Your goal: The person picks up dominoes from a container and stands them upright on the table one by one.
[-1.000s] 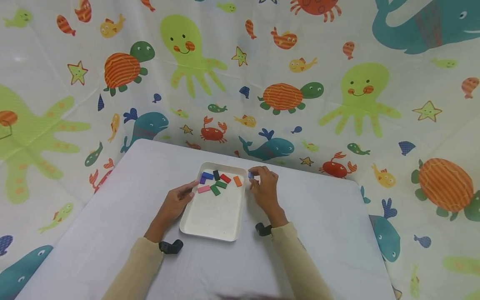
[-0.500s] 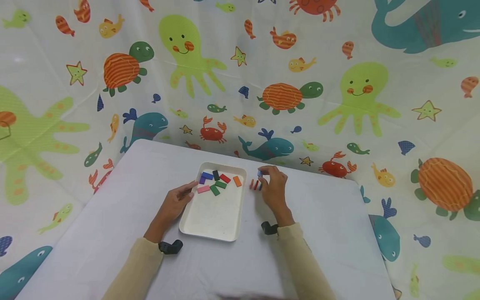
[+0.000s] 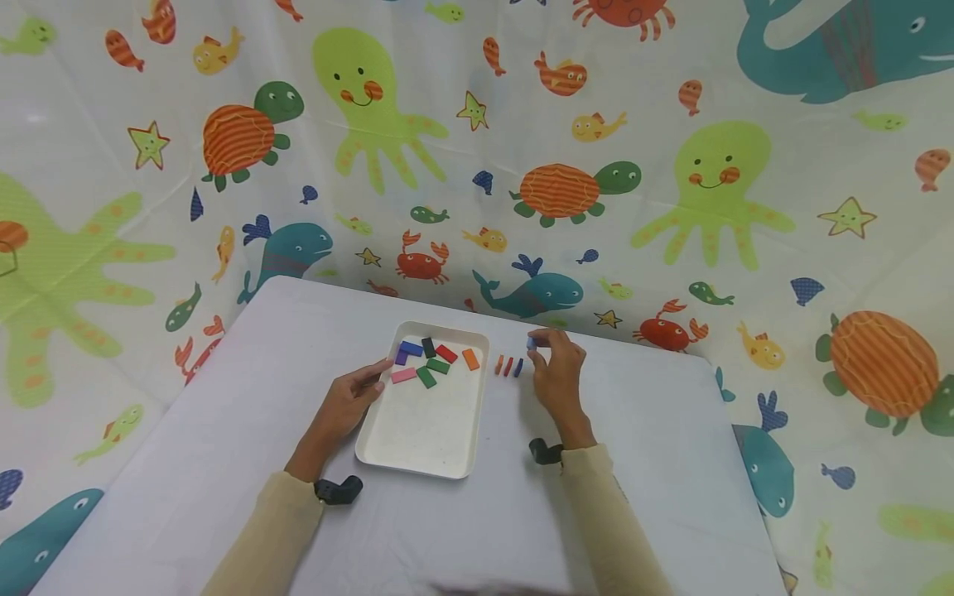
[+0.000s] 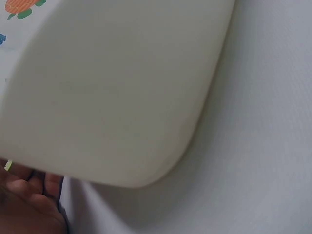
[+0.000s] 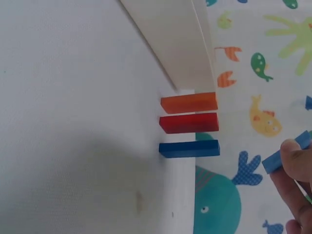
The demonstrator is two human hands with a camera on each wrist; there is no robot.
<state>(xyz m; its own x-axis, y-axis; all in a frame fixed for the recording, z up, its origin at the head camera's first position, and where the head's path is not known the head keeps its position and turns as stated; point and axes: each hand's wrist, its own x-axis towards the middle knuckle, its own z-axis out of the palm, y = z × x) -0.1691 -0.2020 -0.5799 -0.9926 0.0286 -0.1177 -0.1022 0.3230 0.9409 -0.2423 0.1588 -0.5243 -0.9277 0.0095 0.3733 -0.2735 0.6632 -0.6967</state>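
Observation:
A light blue domino-like block (image 3: 532,342) is pinched between the thumb and fingers of my right hand (image 3: 561,371), held above the table just right of the upright row. That row has an orange block (image 5: 190,103), a red block (image 5: 190,123) and a dark blue block (image 5: 190,148), each standing on its narrow end with small gaps between. My left hand (image 3: 354,401) holds the left rim of the white tray (image 3: 417,470). Inside the tray's far half lie several flat blocks, among them a pink block (image 3: 404,375), a green block (image 3: 426,377) and a black block (image 3: 428,347).
A white cloth covers the table (image 3: 656,463). Behind it hangs a curtain (image 3: 447,99) printed with sea animals. The tray's right wall stands close to the left of the upright row.
My right hand has moved right with the light blue block, from beside the tray's edge past the row. The upright blocks, hidden at first, now show. The left hand stays put.

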